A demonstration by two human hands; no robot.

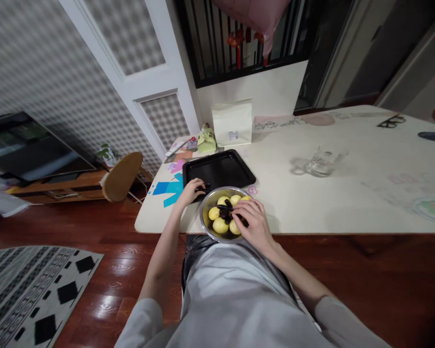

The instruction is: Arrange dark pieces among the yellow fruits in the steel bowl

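A metal bowl at the table's front edge holds several yellow lemons. On top of them lies a cluster of small, dark, elongated fruits, which look like black grapes. My right hand reaches over the bowl's right side, its bent fingertips at the dark fruits; what they pinch is hidden. Left of the bowl, my left hand is at the near edge of a black tray, fingers curled down and closed. A small dark piece shows in the tray beside those fingertips.
Behind the tray stand a pale paper bag and a green crumpled packet. A clear glass vessel is right of centre on the white table. Glasses lie at the far right. A wooden chair stands left.
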